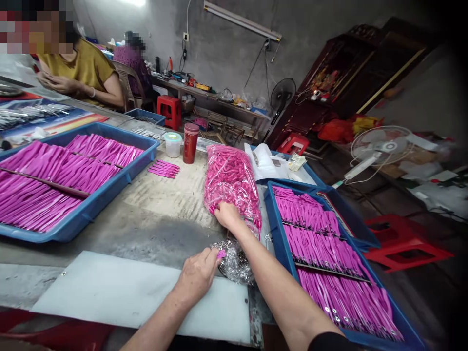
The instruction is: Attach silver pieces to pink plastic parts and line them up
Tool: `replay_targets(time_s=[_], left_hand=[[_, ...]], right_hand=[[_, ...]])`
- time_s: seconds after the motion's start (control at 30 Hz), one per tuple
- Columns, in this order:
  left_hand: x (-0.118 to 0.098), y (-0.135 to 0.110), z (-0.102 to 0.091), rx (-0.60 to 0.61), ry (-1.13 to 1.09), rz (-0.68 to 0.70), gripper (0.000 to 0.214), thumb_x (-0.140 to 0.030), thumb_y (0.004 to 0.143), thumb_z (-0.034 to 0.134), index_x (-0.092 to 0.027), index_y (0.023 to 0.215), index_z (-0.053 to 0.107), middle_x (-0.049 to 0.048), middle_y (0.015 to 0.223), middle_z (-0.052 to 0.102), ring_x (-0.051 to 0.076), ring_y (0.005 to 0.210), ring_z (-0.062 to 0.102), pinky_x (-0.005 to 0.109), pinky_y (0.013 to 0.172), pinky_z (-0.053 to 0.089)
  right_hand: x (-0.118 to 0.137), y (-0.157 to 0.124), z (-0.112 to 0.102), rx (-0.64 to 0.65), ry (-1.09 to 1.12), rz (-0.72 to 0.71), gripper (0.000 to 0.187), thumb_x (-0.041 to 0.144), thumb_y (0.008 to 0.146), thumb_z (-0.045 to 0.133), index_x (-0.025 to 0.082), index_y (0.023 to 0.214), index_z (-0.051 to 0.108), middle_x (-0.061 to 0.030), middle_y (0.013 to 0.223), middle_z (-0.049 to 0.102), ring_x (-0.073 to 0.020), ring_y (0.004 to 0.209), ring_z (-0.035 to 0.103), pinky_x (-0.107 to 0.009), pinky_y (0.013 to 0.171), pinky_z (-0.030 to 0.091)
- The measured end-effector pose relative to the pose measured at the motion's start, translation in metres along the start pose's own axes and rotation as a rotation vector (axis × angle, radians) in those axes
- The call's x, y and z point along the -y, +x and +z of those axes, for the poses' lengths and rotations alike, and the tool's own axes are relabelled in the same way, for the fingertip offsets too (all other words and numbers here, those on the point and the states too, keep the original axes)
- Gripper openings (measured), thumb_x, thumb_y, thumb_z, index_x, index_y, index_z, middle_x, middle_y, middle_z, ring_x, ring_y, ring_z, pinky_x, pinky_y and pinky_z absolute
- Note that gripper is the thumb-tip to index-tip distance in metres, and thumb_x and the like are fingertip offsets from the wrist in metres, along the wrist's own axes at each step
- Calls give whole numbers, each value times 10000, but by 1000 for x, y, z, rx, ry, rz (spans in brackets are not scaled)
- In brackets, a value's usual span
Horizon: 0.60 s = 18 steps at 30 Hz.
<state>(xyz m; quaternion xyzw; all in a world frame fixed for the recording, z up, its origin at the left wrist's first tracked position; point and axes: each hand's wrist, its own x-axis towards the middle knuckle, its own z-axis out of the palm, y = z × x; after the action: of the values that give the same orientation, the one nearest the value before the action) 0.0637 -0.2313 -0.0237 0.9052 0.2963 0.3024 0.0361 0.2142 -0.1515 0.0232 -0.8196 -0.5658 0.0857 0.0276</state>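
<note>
My left hand (199,273) is closed, pinching a purple strap (221,254) whose short end pokes out past the thumb and finger. Just beyond it lies a clear plastic bag (236,265) of small metal parts. My right hand (227,214) reaches across to the near left corner of a clear bag packed with pink pieces (232,170). Its fingers are curled down against that bag, and what they hold is hidden. Below my left hand, a pale white sheet (127,290) covers the front of the table.
Blue trays of purple straps stand left (142,158) and right (272,214). More purple straps (164,168) lie near a lidded tub (173,145) and a red-brown tumbler (190,144). A co-worker in a mustard top (86,66) sits far left; another person (129,66) sits behind.
</note>
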Motion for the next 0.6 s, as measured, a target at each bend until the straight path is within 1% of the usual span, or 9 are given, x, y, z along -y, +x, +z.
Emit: replay_targets(time_s=[0.1, 0.17, 0.33, 0.47, 0.6], left_hand=[[0, 1, 0, 15, -10, -20, 224, -230, 862, 324, -173, 812, 535, -1, 614, 533, 113, 532, 537, 207, 475, 385], [0, 1, -1, 22, -25, -26, 226, -232, 862, 322, -176, 800, 532, 0, 618, 535, 114, 541, 540, 207, 478, 387], [0, 1, -1, -1, -48, -35, 234, -231, 864, 312, -174, 806, 532, 1, 614, 530, 107, 527, 529, 201, 472, 387], [0, 0, 0, 11, -51, -46, 232, -231, 863, 317, -173, 816, 537, 3, 615, 530, 112, 539, 536, 203, 484, 399], [1, -1, 1, 11, -56, -48, 241, -239, 866, 313, -172, 820, 539, 6, 624, 534, 115, 550, 541, 204, 487, 405]], right_hand=[[2, 5, 7, 7, -18, 33, 259, 207, 766, 439, 132, 954, 600, -151, 894, 645, -230, 834, 599, -285, 674, 400], [2, 6, 9, 5, -18, 39, 257, 195, 761, 444, 138, 957, 601, -152, 902, 644, -232, 836, 599, -291, 676, 401], [-2, 2, 5, -9, 24, 5, 218, 157, 724, 457, 125, 845, 635, -149, 850, 653, -240, 811, 596, -286, 664, 389], [-9, -12, -4, -67, 109, -64, 196, 165, 732, 436, 148, 768, 628, -95, 826, 651, -199, 808, 575, -253, 686, 369], [-19, -40, -11, -127, 243, -101, 215, 206, 781, 376, 167, 781, 588, -27, 764, 624, -142, 731, 549, -208, 641, 367]])
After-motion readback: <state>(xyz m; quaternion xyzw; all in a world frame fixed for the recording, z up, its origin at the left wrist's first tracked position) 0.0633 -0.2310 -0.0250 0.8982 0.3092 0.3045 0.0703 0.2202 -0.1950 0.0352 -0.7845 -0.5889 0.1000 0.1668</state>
